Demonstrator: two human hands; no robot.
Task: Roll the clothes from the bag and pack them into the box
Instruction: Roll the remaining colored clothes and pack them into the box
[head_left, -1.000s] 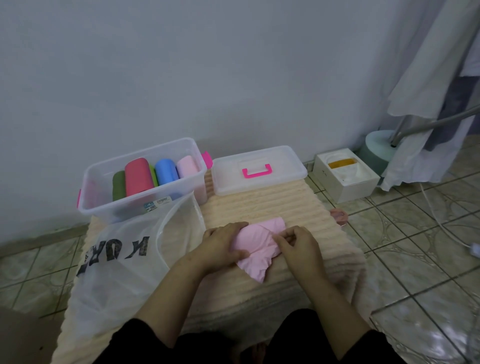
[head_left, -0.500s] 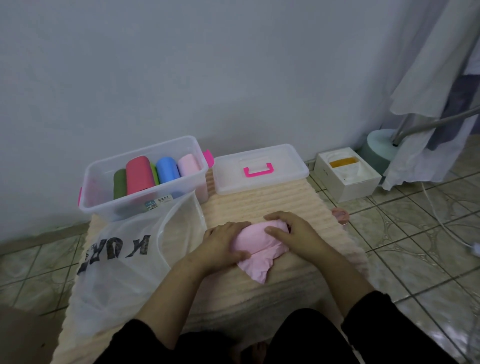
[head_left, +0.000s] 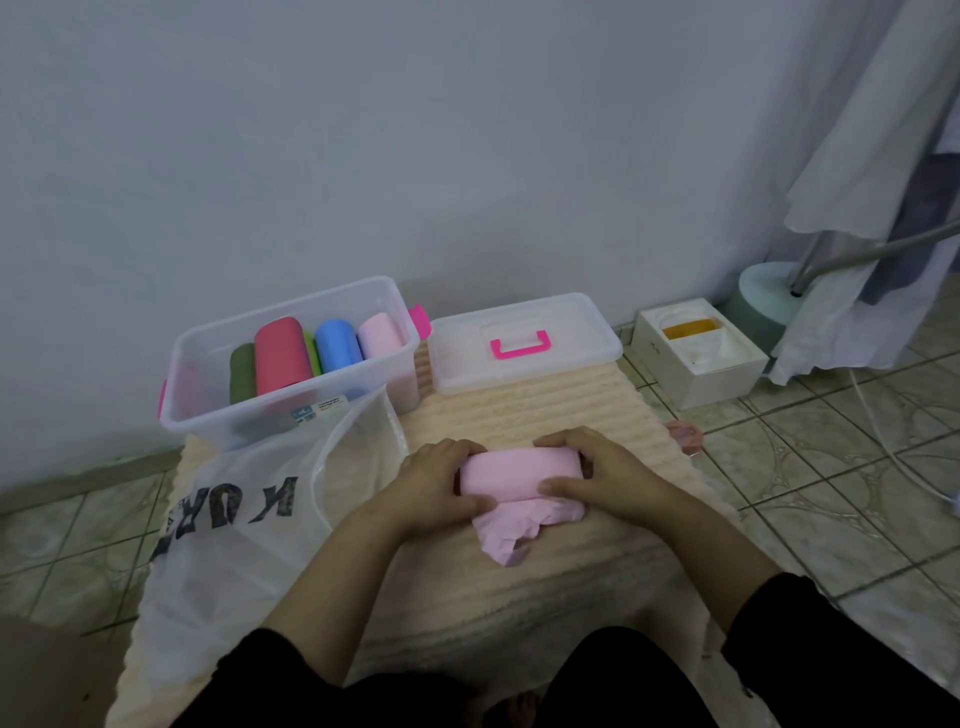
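Note:
A pink cloth (head_left: 519, 475) lies partly rolled on the cream mat (head_left: 545, 410), its loose end crumpled toward me. My left hand (head_left: 441, 480) grips the roll's left end and my right hand (head_left: 597, 467) grips its right end. The clear plastic box (head_left: 223, 421) stands at the back left and holds several rolled clothes: green, red, blue and pink. A translucent white bag (head_left: 239, 525) with dark letters lies open in front of the box.
The box's clear lid (head_left: 524, 343) with a pink handle lies behind the cloth. A white carton (head_left: 698, 358) and a round stand base (head_left: 763, 293) sit at the right by the wall. Pale cloth (head_left: 872, 156) hangs at the far right. Tiled floor surrounds the mat.
The cloth went from a loose bundle to a tighter roll lying sideways. My right hand moved from the near side over the top to the roll's right end; my left stayed at the left end.

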